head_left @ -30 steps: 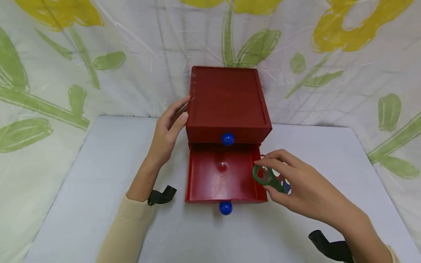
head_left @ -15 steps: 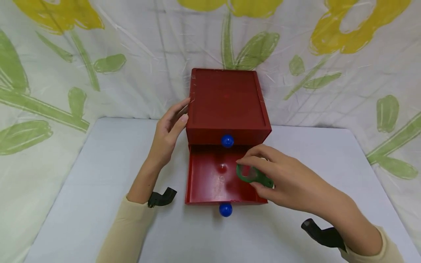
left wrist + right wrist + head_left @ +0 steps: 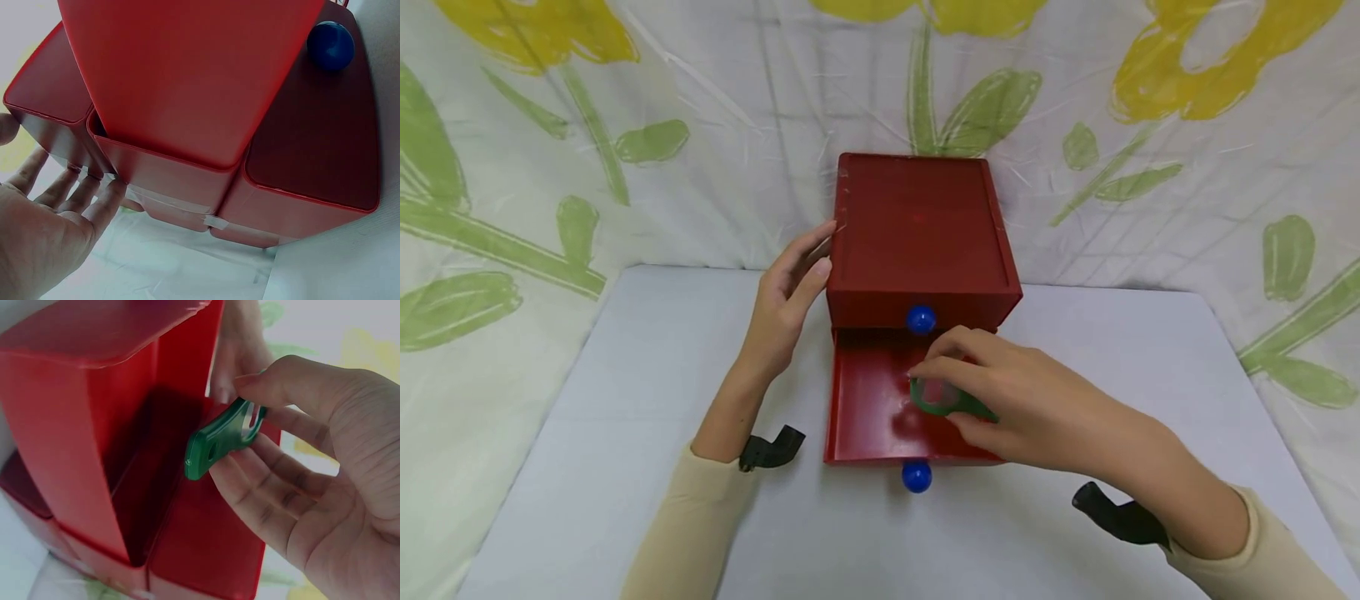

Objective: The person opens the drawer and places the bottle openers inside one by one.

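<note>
A red drawer cabinet [image 3: 925, 225] with blue knobs stands at the table's back. Its middle drawer [image 3: 868, 408] is pulled out, and I see nothing lying in the visible part of it. My left hand [image 3: 775, 312] touches the cabinet's left side with fingers extended; the left wrist view shows the fingertips along the casing. Over the open drawer, my right hand [image 3: 1037, 404] pinches a green bottle opener [image 3: 215, 440] between thumb and fingers. The opener's ring end points left in the head view, while the hand covers part of its handle.
The upper drawer's blue knob [image 3: 921, 319] sits just behind the right hand, and the open drawer's knob [image 3: 917, 477] juts toward me. A lower drawer [image 3: 312, 125] is closed. The white table [image 3: 625, 400] meets a flower-printed curtain [image 3: 715, 125] behind the cabinet.
My right hand has carried the bottle opener leftward, from the open drawer's right edge to above its middle. My left hand stays against the cabinet.
</note>
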Tool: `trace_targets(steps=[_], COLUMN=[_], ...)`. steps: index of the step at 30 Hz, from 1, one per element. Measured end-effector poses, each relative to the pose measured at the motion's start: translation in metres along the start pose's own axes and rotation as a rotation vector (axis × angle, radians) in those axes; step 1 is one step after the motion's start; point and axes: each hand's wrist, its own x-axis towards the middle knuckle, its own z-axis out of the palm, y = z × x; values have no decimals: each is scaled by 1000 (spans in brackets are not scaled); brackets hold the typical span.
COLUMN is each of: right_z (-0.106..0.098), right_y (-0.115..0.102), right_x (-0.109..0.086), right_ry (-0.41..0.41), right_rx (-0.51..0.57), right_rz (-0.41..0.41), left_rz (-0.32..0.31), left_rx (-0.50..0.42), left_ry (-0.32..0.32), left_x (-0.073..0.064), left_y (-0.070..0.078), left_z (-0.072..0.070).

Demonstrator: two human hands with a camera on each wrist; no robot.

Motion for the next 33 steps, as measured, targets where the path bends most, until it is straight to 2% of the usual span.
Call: trace_targets(steps=[16, 33], right_z=[2, 2], right_y=[-7, -11], right_x=[25, 43], right_ry=[-62, -165], right_rx=[9, 10], right_rz=[-49, -3], left_rz=[1, -5], left_rx=[17, 21], left_ry=[-2, 2], left_x=[2, 1], left_y=[-2, -1], left_z=[0, 0])
